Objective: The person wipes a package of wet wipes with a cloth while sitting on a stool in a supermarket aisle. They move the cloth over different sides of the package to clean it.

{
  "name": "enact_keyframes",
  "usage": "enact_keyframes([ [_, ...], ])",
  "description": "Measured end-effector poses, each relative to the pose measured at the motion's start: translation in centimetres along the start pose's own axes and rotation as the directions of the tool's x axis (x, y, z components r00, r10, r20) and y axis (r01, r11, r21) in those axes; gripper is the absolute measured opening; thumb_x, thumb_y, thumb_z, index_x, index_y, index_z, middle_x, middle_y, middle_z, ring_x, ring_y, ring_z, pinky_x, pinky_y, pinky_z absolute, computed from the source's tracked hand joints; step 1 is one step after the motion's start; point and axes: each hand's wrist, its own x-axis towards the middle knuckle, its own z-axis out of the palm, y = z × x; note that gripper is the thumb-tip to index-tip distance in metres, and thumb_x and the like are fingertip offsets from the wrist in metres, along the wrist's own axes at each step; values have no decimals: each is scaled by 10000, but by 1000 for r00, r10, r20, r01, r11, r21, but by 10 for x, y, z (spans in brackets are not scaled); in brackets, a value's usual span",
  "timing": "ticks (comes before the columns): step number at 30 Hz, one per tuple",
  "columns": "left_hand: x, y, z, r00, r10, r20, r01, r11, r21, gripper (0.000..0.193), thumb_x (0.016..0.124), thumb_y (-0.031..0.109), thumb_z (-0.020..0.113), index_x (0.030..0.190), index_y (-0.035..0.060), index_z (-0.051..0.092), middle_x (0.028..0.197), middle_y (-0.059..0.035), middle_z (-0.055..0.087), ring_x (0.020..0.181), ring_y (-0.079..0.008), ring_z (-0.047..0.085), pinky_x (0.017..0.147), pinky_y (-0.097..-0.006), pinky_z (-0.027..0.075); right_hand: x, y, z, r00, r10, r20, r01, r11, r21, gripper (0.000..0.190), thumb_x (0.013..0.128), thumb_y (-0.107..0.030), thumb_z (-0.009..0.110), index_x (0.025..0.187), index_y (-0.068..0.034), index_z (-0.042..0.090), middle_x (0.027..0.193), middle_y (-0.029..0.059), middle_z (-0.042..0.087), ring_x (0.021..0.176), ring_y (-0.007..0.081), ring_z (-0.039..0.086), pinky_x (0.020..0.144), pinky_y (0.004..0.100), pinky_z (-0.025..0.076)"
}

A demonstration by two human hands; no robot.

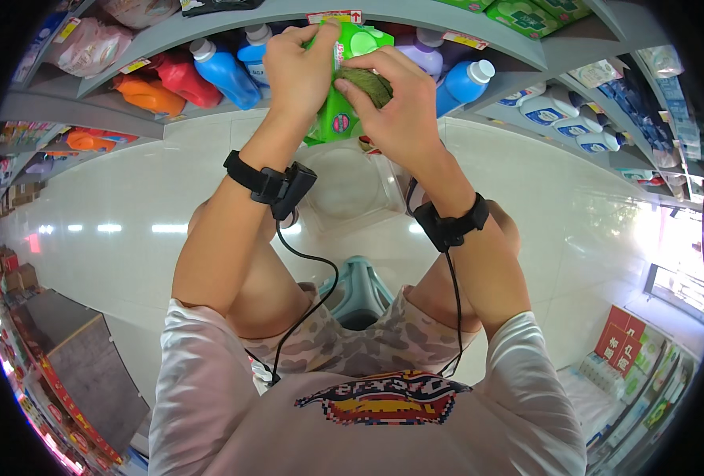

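Note:
Up at the shelf front, a bright green plastic package bears printed writing and stands between my hands. My left hand grips its upper left edge, thumb and fingers near the top. In my right hand is a folded olive-green cloth, pinched between thumb and fingers and resting against the package's front. The cloth and the right fingers cover part of the package. Blue bottles with white caps flank it, one blue bottle to the left and another blue bottle to the right.
Orange jugs and a red jug line the grey shelf. Below the package, a clear plastic tub sits on the tiled floor. A pale blue stool is between my legs. White bottles fill the right shelf. Black cables hang from both wrists.

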Motion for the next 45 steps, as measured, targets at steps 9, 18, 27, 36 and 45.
enact_keyframes([
  [9,7,-5,-3,998,5,-66,-6,1000,-25,377,934,338,757,1033,-18,830,847,-177,709,795,-274,681,774,-399,520,-6,-4,7,999,-22,45,22,1000,5,226,863,-90,823,1060,-37,725,1002,125,690,877,361,692,736,410,556],
  [18,3,0,-6,999,30,-22,-34,985,-172,302,984,227,725,942,-67,786,839,-79,688,773,-140,596,731,-319,477,3,8,-2,998,-45,-44,40,993,-109,208,869,-102,818,1036,-42,710,995,129,692,856,369,687,735,429,553],
  [27,7,-3,-6,996,9,-94,-27,982,-189,293,994,200,706,938,-77,784,830,-70,683,766,-129,584,720,-313,468,-11,-10,10,995,-56,86,62,996,-71,229,862,-94,820,1054,-43,705,1009,132,700,871,372,697,748,434,559],
  [36,-2,4,-1,999,-24,-35,13,958,-287,303,967,201,713,948,-93,786,819,-127,680,765,-173,583,710,-355,458,7,12,-4,988,32,-149,-49,993,-111,224,853,-79,828,1033,-30,704,991,150,703,851,388,698,754,443,559],
  [45,9,-10,-5,993,-44,-107,15,966,-257,304,967,188,700,933,-104,775,784,-129,664,774,-177,582,705,-364,456,-8,-9,18,998,38,-50,-42,995,-87,210,879,-123,816,1026,-19,708,947,168,706,878,408,693,789,462,556],
])
